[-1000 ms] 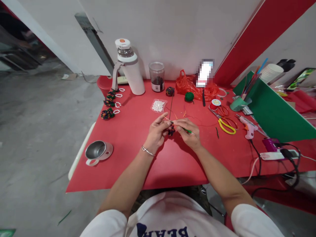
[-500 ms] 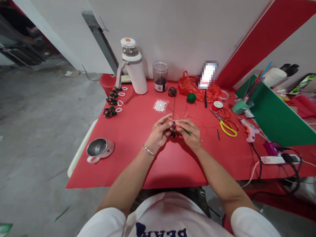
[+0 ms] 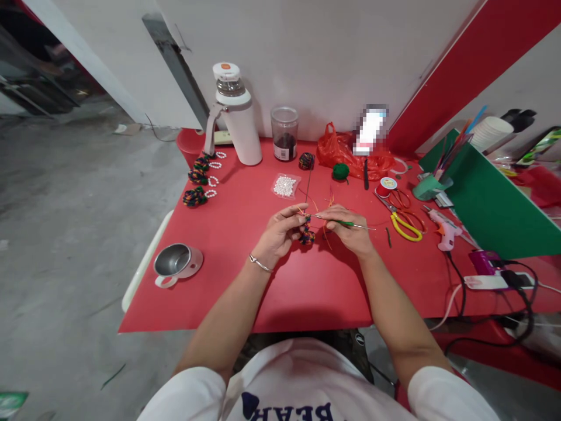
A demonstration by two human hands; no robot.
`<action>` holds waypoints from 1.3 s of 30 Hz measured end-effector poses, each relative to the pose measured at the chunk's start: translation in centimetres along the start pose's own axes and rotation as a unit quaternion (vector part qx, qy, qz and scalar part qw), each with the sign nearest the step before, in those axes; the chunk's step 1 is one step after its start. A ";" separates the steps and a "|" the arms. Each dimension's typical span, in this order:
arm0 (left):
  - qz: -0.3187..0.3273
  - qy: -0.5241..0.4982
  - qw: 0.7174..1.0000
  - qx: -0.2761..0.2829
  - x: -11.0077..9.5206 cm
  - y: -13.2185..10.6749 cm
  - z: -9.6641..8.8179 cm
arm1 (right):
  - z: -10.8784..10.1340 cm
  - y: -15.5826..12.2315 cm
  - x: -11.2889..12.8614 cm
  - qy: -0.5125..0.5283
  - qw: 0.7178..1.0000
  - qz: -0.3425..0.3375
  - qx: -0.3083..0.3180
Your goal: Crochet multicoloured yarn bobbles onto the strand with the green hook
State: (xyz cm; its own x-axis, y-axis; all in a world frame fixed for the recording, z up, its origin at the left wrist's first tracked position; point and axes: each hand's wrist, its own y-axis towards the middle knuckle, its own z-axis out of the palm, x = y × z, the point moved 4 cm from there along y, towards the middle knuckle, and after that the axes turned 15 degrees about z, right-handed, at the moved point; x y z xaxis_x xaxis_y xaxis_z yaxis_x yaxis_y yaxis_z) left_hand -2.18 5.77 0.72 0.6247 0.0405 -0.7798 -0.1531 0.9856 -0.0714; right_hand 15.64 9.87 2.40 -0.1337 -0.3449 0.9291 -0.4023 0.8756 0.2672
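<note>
My left hand (image 3: 280, 231) pinches a small multicoloured crochet piece (image 3: 308, 237) that hangs below its fingertips. A strand of dark yarn runs from it up to a multicoloured yarn ball (image 3: 306, 161). My right hand (image 3: 348, 229) is closed on a crochet hook (image 3: 346, 223) with a green grip, held nearly level, its tip at the top of the piece. Orange and red threads (image 3: 326, 234) trail beside the right fingers. Behind the hands lie a bag of white beads (image 3: 284, 186) and a green yarn ball (image 3: 340, 171).
Finished-looking yarn pieces with bead loops (image 3: 196, 196) line the left edge, near a steel cup (image 3: 177, 265). A white flask (image 3: 243, 128) and a jar (image 3: 284, 133) stand at the back. Yellow-handled scissors (image 3: 407, 227), a thread spool (image 3: 386, 186) and a pink glue gun (image 3: 447, 231) lie right.
My right hand has shifted a little right, away from the left, and the hook has swung to nearly level with more of it showing. The left hand still holds the piece.
</note>
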 end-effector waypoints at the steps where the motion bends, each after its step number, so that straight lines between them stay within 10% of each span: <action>1: 0.000 -0.001 1.000 0.001 0.0 0.0 0.0 | -0.1 0.0 0.0 0.003 1.000 -0.002 0.003; 26: -0.022 0.020 0.998 0.056 -0.4 -0.2 -0.2 | -1.0 -0.3 0.8 0.036 0.998 -0.016 0.053; 39: -0.017 0.038 0.995 0.092 0.0 -0.4 -0.1 | -0.1 -0.6 -1.2 0.195 0.971 0.136 0.028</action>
State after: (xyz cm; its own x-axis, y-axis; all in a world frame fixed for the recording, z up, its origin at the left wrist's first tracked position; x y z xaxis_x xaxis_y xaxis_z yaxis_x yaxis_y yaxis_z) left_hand -2.19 5.41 0.71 0.5662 0.0000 -0.8243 0.0152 0.9998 0.0105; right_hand 16.12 9.84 1.16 0.1062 0.0603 0.9925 -0.4498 0.8931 -0.0062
